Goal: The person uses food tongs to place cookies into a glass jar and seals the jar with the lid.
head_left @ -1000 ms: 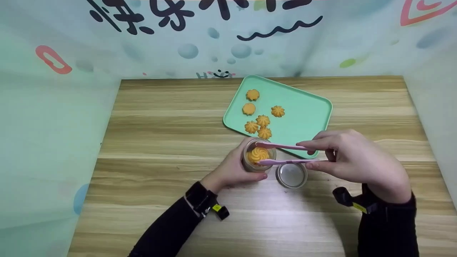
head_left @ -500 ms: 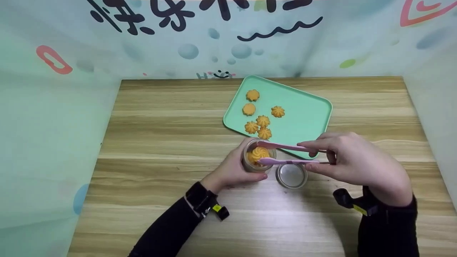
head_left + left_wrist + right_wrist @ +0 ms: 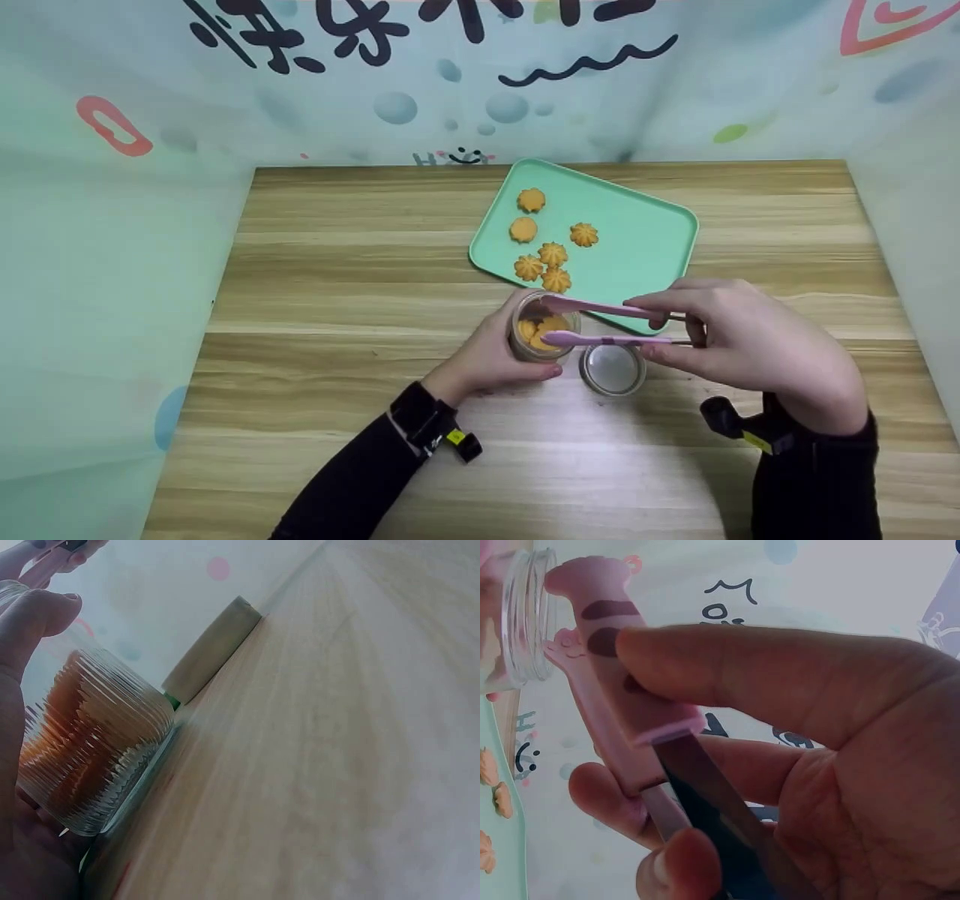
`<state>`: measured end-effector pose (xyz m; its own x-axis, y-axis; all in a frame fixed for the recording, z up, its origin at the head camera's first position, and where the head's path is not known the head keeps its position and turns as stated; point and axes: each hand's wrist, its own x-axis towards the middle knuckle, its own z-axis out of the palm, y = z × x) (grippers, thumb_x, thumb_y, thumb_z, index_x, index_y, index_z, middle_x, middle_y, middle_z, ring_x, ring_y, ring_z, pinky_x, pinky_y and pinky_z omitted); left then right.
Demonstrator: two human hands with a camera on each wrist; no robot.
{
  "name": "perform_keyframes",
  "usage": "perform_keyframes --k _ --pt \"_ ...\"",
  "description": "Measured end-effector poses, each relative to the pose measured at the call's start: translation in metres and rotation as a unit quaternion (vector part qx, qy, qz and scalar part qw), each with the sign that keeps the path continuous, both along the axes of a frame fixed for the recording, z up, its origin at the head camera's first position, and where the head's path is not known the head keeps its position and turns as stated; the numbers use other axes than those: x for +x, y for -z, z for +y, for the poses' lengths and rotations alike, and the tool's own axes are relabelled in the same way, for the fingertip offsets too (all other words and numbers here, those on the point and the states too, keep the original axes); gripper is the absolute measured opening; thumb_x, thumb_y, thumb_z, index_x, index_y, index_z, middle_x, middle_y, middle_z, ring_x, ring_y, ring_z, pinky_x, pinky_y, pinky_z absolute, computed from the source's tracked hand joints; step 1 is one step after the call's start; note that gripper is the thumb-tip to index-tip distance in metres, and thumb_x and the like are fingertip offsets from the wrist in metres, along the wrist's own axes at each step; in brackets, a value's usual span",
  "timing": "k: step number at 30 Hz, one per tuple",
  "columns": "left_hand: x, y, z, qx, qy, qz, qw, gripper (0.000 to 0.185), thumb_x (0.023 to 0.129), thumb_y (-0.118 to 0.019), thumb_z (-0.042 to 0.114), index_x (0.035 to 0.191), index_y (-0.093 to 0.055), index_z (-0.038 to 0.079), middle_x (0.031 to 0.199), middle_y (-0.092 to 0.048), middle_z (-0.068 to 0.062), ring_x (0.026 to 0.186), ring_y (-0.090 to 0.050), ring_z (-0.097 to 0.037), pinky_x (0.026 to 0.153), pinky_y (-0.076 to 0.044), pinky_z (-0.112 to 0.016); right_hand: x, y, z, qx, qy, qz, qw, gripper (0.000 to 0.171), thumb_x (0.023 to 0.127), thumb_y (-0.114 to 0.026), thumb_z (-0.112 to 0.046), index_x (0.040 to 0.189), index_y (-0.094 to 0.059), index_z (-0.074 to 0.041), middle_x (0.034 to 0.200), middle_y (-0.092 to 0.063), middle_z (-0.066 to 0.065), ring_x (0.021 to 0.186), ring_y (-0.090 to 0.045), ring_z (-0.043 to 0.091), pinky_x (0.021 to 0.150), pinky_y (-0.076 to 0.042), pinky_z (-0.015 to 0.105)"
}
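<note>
My left hand (image 3: 491,349) grips a ribbed glass jar (image 3: 112,735) standing on the table, its mouth tilted a little toward the camera in the head view. Several golden cookies (image 3: 546,327) lie inside it. Between thumb and fingers, my right hand (image 3: 727,330) holds pink tongs (image 3: 622,660) with paw-shaped tips. Those tips are spread apart over the jar mouth, with nothing between them. Beside the jar, the round lid (image 3: 613,369) lies on the table below the tongs.
A green tray (image 3: 637,247) sits behind the jar and bears several piped cookies (image 3: 583,234). The wooden table (image 3: 337,285) runs back to a printed cloth backdrop (image 3: 450,90), with cloth walls at both sides.
A cookie that sat between the tong tips at the jar mouth has dropped down into the jar. The tongs have parted slightly; both hands have hardly moved.
</note>
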<state>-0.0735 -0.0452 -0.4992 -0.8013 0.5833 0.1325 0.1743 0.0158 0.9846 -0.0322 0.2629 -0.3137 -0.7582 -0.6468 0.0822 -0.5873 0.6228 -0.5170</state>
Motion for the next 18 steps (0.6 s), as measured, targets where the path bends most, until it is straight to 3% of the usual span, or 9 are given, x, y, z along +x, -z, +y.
perform_keyframes --k 12,18 --pt "-0.0001 0.0 0.0 -0.008 -0.002 0.002 1.0 0.096 0.074 -0.103 0.025 0.153 -0.05 0.033 0.146 -0.064 0.008 0.135 -0.062 -0.016 0.121 -0.047 -0.039 0.0014 -0.0002 -0.0028 -0.008 -0.001 0.004 1.0 0.034 0.097 -0.086 -0.024 0.131 -0.078 -0.022 0.101 -0.072 -0.015 0.066 -0.056 -0.004 0.061 -0.052 0.02" --pt "-0.0002 0.0007 -0.0001 -0.009 -0.002 0.004 0.9999 0.098 0.074 -0.103 0.024 0.155 -0.049 0.028 0.145 -0.065 0.005 0.135 -0.062 -0.017 0.121 -0.047 -0.041 -0.0003 0.0005 -0.0003 -0.022 0.014 0.022 0.999 0.037 0.095 -0.088 -0.019 0.13 -0.078 -0.02 0.097 -0.07 -0.014 0.064 -0.053 -0.003 0.055 -0.047 0.016"
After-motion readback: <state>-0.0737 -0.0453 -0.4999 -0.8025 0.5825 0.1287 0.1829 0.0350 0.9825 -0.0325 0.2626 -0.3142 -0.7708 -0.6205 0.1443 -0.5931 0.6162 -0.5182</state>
